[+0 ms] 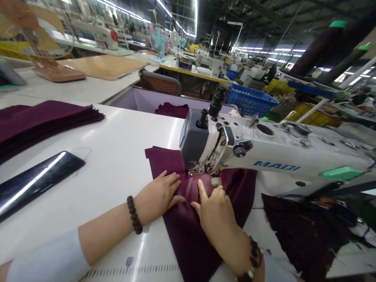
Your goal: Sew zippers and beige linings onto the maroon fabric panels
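Observation:
A dark maroon fabric piece (188,235) lies across the white table and runs under the head of a sewing machine (264,156). My left hand (160,194) rests flat on the fabric's left part, its fingers stretched toward the needle area and thumb apart. Close to the presser foot, my right hand (216,209) presses on the fabric with its index finger pointing forward and thumb spread; the other fingers curl by a small pale round part (216,181). The needle itself is too small to make out.
A stack of maroon fabric (44,121) and a shiny black flat object (38,180) lie on the left. More dark fabric pieces (302,235) are at the right. Behind the machine stand a lilac bin (141,100) and a blue crate (249,101). A fan (44,43) stands far left.

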Action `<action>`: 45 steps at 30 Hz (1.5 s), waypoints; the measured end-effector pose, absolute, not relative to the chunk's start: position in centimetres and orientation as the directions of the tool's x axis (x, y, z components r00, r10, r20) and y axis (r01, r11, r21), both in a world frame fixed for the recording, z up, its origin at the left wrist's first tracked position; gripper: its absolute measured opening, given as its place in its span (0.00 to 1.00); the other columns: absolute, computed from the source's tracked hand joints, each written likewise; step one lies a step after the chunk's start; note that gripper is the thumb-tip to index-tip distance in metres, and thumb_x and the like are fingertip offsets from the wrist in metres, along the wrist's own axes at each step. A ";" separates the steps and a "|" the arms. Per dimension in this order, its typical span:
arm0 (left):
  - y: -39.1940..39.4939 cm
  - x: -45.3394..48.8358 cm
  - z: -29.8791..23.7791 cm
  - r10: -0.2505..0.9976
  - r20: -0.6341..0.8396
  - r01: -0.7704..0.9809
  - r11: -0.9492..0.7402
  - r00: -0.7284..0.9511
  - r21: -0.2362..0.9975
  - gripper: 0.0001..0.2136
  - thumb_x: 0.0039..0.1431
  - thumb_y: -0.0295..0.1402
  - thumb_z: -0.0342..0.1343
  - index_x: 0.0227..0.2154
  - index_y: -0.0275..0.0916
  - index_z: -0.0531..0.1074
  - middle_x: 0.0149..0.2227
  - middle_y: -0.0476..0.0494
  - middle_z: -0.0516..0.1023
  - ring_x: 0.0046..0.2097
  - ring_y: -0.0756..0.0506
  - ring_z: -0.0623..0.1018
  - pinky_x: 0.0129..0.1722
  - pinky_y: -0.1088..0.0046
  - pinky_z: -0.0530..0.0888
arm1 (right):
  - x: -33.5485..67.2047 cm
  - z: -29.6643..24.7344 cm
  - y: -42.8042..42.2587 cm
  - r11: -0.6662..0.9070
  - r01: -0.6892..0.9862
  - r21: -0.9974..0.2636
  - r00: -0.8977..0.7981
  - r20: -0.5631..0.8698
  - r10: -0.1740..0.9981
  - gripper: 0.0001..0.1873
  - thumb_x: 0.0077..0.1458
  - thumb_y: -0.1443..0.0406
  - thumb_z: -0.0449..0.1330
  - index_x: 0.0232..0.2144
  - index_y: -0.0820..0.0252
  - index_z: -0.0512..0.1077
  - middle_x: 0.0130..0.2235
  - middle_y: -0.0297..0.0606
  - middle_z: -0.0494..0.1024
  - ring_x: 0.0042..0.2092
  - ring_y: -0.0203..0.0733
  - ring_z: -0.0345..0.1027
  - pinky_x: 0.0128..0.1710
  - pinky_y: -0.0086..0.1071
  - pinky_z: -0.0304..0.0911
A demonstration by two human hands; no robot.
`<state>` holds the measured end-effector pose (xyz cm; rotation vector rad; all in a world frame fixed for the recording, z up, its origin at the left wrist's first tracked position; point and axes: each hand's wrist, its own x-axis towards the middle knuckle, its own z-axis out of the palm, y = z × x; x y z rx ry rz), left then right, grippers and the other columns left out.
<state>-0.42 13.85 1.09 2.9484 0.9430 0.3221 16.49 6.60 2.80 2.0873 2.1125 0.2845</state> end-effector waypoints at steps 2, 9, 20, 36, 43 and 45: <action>13.3 0.2 0.9 0.601 0.182 0.602 -0.797 0.778 0.059 0.27 0.57 0.48 0.50 0.46 0.26 0.68 0.49 0.26 0.69 0.51 0.33 0.69 0.51 0.54 0.65 | 17.8 3.4 7.6 0.089 0.976 0.199 -0.095 0.018 0.995 0.26 0.52 0.55 0.57 0.51 0.61 0.66 0.31 0.51 0.72 0.33 0.50 0.66 0.31 0.39 0.61; 12.0 0.8 0.0 0.650 0.091 0.651 -0.759 0.755 0.017 0.41 0.45 0.57 0.54 0.51 0.22 0.63 0.53 0.18 0.62 0.56 0.27 0.62 0.50 0.49 0.63 | 24.8 3.1 13.7 0.218 0.976 -0.012 -0.217 0.005 0.976 0.15 0.55 0.57 0.54 0.29 0.61 0.74 0.32 0.43 0.74 0.37 0.45 0.67 0.41 0.37 0.61; 15.8 -0.1 3.1 0.628 0.052 0.604 -0.766 0.777 0.220 0.28 0.54 0.48 0.53 0.49 0.27 0.65 0.50 0.29 0.68 0.50 0.37 0.70 0.52 0.57 0.64 | 19.6 2.5 6.2 -0.089 0.989 0.116 0.090 -0.009 0.996 0.29 0.53 0.52 0.54 0.56 0.51 0.58 0.58 0.60 0.54 0.58 0.67 0.46 0.48 0.63 0.44; 11.8 4.0 0.8 0.786 0.126 0.779 -0.617 0.605 0.110 0.40 0.41 0.54 0.60 0.50 0.24 0.62 0.50 0.28 0.66 0.48 0.35 0.68 0.45 0.59 0.68 | 19.7 1.0 9.0 0.271 0.954 -0.130 -0.265 0.063 0.962 0.22 0.59 0.63 0.49 0.56 0.53 0.56 0.56 0.43 0.62 0.58 0.51 0.50 0.54 0.62 0.34; 12.0 4.0 0.8 0.785 0.117 0.777 -0.619 0.608 0.119 0.36 0.43 0.51 0.61 0.48 0.24 0.64 0.49 0.28 0.67 0.46 0.35 0.68 0.44 0.59 0.68 | 18.2 0.7 8.5 0.200 0.974 -0.109 -0.188 0.112 0.976 0.23 0.57 0.65 0.52 0.55 0.60 0.60 0.53 0.47 0.65 0.54 0.53 0.55 0.53 0.56 0.46; 12.1 4.1 0.8 0.791 0.121 0.779 -0.611 0.599 0.142 0.36 0.43 0.51 0.61 0.48 0.25 0.63 0.49 0.29 0.68 0.46 0.36 0.68 0.43 0.59 0.68 | 18.3 0.6 8.5 0.211 0.970 -0.122 -0.194 0.135 0.972 0.23 0.56 0.65 0.53 0.55 0.60 0.59 0.53 0.45 0.65 0.54 0.52 0.54 0.54 0.55 0.46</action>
